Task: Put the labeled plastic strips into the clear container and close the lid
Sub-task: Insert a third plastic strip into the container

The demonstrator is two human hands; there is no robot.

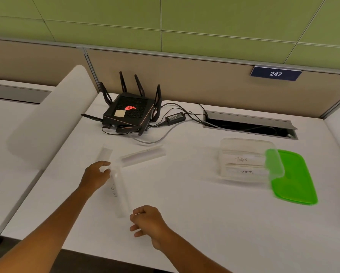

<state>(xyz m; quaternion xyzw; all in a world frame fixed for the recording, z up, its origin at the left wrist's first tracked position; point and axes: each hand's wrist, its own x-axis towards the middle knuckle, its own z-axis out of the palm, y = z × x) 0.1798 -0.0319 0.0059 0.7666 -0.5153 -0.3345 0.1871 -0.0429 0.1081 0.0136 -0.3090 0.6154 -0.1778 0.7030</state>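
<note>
A long clear plastic strip (119,191) with handwriting on it runs between my two hands on the white desk. My left hand (95,175) pinches its far end. My right hand (147,221) is closed at its near end. Two more clear strips lie beyond: one (143,155) lies crosswise, another (104,153) points away behind my left hand. The clear container (246,160) stands open at the right with labeled strips inside. Its green lid (295,178) lies flat beside it, partly under its right edge.
A black router (128,113) with antennas, a power brick (175,116) and cables sit at the back of the desk. An open cable hatch (250,125) lies behind the container. A white curved divider (53,119) rises at the left.
</note>
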